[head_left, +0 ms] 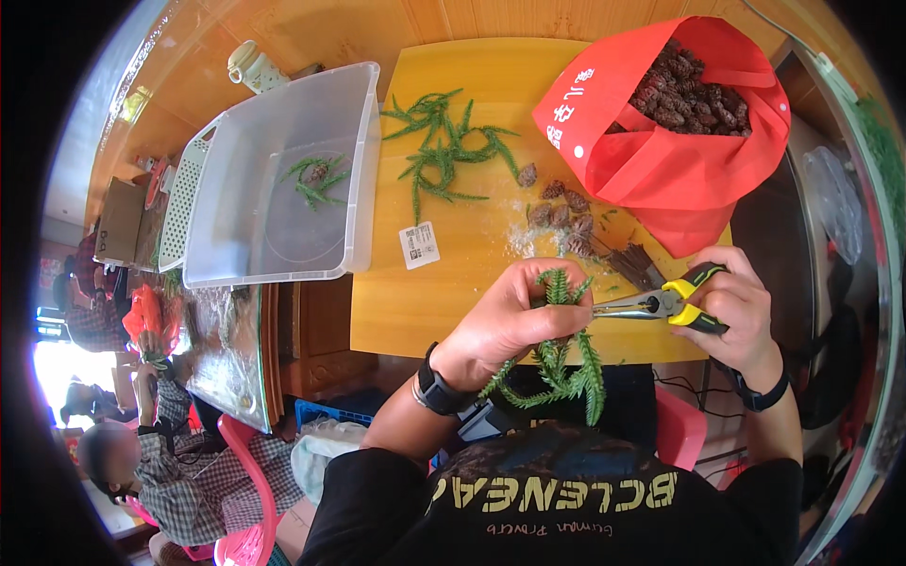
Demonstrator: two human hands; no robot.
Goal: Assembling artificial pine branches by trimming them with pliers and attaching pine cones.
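My left hand (505,319) is closed round a green artificial pine sprig (557,373), whose needled branches poke out above and below the fingers. In my right hand (746,311) are long-nose pliers (672,300) with yellow and black handles. Their jaw tips point left and reach the sprig beside my left thumb; what they pinch there is hidden by the fingers. Just beyond my hands, several small brown pine cones (561,216) and a bundle of thin brown stems (634,266) lie on the yellow table (415,321).
A red bag (651,179) full of pine cones stands at the far right. Loose green sprigs (444,156) and a white printed card (418,245) lie left of the cones. A clear plastic bin (362,170) holds one sprig with a cone (316,177). Another person (189,481) sits at lower left.
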